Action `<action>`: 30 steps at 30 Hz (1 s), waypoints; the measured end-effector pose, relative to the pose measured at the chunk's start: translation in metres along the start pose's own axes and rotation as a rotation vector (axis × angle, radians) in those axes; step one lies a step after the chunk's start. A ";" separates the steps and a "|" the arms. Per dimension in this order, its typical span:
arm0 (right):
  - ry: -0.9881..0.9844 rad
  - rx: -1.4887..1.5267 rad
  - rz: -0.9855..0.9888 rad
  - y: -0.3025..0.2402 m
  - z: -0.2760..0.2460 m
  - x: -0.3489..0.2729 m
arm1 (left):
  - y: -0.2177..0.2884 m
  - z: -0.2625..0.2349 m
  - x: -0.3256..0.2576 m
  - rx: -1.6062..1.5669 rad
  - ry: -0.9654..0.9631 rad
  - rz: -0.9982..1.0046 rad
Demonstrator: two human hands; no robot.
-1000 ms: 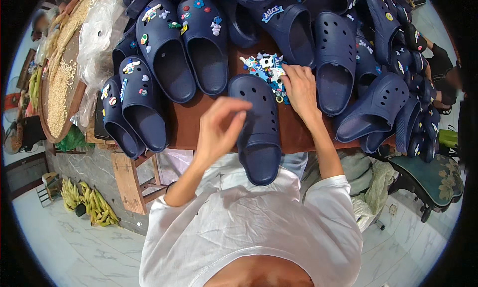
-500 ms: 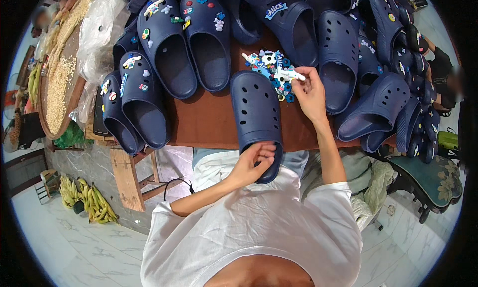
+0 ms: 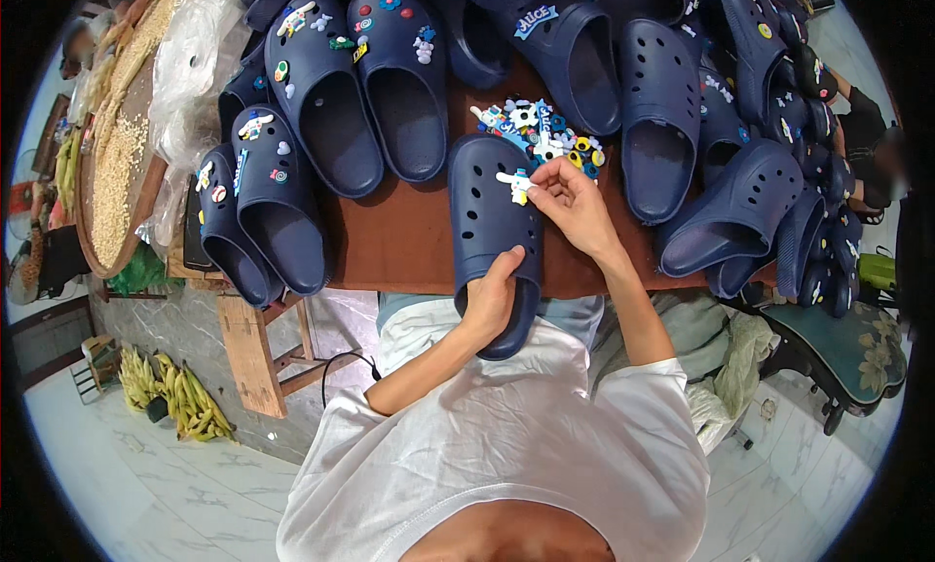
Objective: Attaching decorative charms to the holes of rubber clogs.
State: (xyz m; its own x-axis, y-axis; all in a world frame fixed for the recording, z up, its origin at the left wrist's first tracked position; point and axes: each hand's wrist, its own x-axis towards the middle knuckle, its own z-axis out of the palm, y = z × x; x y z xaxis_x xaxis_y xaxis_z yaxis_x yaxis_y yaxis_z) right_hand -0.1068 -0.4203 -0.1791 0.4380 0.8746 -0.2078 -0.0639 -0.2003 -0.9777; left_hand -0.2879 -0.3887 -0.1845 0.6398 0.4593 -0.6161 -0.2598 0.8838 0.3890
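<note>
In front of me a dark blue clog (image 3: 484, 187) with rows of holes lies toe away, its heel overhanging the table's near edge. My left hand (image 3: 493, 294) is closed on it, thumb on the upper and fingers hidden inside the opening. Between thumb and fingertips my right hand (image 3: 570, 204) pinches a white, long-eared shoe charm (image 3: 516, 186) with a bit of yellow, over the right side of the clog's toe. Whether the charm touches a hole, I cannot tell. Just beyond the toe is a pile of mixed shoe charms (image 3: 541, 124) in white, blue, black and yellow.
Decorated blue clogs (image 3: 321, 94) stand at the left, and more clogs (image 3: 662, 124) crowd the back and right of the brown-covered table (image 3: 385, 236). A wooden stool (image 3: 251, 353) is below left, bananas (image 3: 185, 396) lie on the floor, and a chair (image 3: 847, 357) stands at right.
My right hand has brought the white charm from the pile toward me, onto the clog's toe area. My left hand has shifted from the heel opening to a firmer hold on the clog.
</note>
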 end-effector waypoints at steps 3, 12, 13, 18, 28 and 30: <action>0.020 -0.085 -0.021 -0.004 -0.001 -0.006 | -0.001 -0.009 0.001 0.095 -0.034 0.128; -0.014 -0.018 -0.021 -0.016 -0.003 -0.015 | 0.016 -0.006 -0.019 0.429 -0.003 0.196; -0.030 -0.004 -0.026 -0.016 -0.003 -0.016 | 0.018 -0.003 -0.022 0.487 0.012 0.199; -0.091 0.055 -0.045 -0.012 -0.006 -0.019 | 0.025 -0.010 -0.024 0.461 0.012 0.109; 0.004 -0.080 -0.094 -0.015 -0.006 -0.021 | 0.027 -0.003 -0.038 0.691 0.047 0.088; 0.021 -0.111 -0.105 -0.020 -0.003 -0.026 | 0.028 0.000 -0.041 0.766 0.035 0.094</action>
State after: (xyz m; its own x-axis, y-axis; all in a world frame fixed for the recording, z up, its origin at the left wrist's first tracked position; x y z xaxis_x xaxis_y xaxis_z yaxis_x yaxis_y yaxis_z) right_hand -0.1142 -0.4402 -0.1544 0.4562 0.8839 -0.1031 0.0820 -0.1571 -0.9842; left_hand -0.3211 -0.3825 -0.1480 0.6133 0.5430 -0.5736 0.2695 0.5388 0.7982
